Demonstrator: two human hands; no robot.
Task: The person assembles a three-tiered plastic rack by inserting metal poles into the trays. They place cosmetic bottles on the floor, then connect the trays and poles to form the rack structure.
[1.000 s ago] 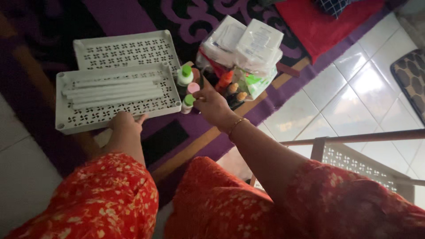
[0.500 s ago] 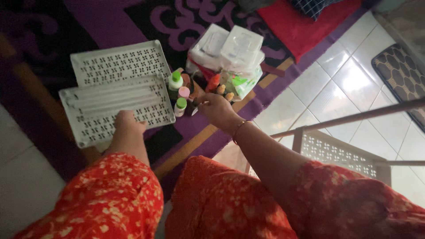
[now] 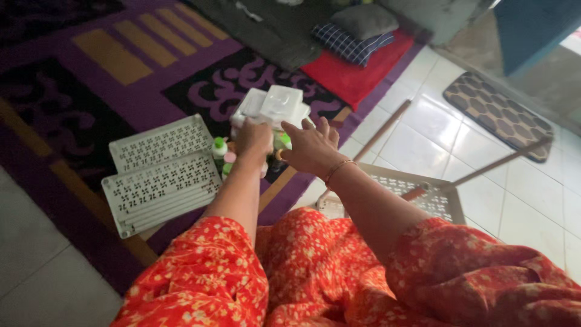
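Observation:
My left hand [image 3: 253,138] reaches over a cluster of small bottles, one with a green cap [image 3: 219,144] and one with a pink cap [image 3: 230,157], up against a bag of white packages [image 3: 278,103]. Its fingers are hidden behind the back of the hand. My right hand [image 3: 311,145] hovers just right of it with fingers spread and nothing in it, a thin bracelet on the wrist. Both arms wear red flowered sleeves.
Two white perforated trays [image 3: 158,141] lie on the purple carpet [image 3: 109,79] at left; the nearer tray [image 3: 151,197] carries white tubes. A white shelf with brown poles [image 3: 423,194] stands on the tiled floor at right. A red cushion [image 3: 357,75] and a patterned mat [image 3: 496,112] lie farther back.
My left hand has left the nearer tray and moved right to the bottles and packages. My right hand has opened its fingers. The view has lifted and pulled back.

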